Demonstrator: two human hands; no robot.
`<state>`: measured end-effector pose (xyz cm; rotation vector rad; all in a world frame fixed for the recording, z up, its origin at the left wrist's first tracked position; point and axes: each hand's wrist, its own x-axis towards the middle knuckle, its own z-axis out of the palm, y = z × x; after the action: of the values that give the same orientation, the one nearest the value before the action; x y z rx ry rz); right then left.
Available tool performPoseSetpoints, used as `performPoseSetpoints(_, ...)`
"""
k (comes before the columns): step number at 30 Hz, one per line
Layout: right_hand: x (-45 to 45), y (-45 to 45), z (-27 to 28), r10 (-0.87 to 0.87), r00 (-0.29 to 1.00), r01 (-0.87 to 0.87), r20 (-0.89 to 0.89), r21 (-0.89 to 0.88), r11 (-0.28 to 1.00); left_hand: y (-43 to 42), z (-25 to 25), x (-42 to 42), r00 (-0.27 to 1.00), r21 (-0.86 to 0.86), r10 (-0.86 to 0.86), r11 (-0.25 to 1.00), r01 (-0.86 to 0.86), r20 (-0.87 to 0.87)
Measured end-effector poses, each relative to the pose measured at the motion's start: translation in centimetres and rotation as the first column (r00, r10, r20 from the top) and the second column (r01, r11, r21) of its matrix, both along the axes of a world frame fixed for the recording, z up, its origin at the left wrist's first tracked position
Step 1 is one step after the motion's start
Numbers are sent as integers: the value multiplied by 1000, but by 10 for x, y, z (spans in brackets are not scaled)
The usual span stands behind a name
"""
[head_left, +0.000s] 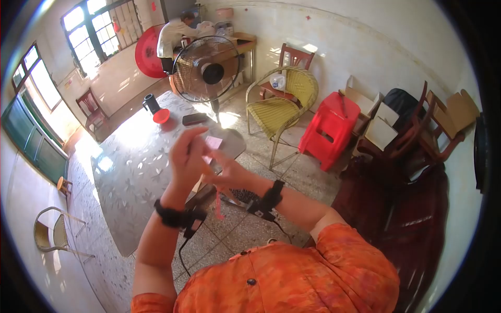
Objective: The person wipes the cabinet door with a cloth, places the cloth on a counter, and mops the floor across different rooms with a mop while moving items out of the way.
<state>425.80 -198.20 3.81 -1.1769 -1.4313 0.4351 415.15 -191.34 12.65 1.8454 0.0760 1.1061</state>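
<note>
Orange shirt nearest; hands half-curled, close together, pink strand below; grip unclear.

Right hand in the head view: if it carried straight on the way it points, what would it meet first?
Most likely the left hand, just ahead of the right hand; depth and whether they touch are unclear.
</note>
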Motion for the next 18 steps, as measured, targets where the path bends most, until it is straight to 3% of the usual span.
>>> performPoseSetpoints(2,21,14,-9,75,992,-66,-106,86,994,-13,8,32,975,-216,-221,951,221,28)
performPoseSetpoints(4,49,32,-42,13,963,-66,-268,-192,979,-26,5,61,960,-253,-276,926,280,52)
performPoseSetpoints(5,51,25,-32,11,962,-63,-272,-184,981,-28,3,75,940,-283,-332,896,342,84)
performPoseSetpoints(7,53,-2,3,21,918,72,-395,221,973,-27,0,99,936,-264,-352,903,339,-4)
performPoseSetpoints(8,64,-4,4,10,927,94,-375,259,961,-29,-1,109,927,-252,-365,908,333,-88)
performPoseSetpoints(11,88,-9,8,8,882,90,-471,184,979,-35,3,141,909,-327,-410,871,367,-71)
performPoseSetpoints(14,112,-13,10,-4,802,60,-597,73,996,-32,0,170,930,-285,-362,899,332,-58)
performPoseSetpoints(18,137,-9,6,0,777,89,-630,109,990,-33,2,197,941,-305,-329,907,290,-82)
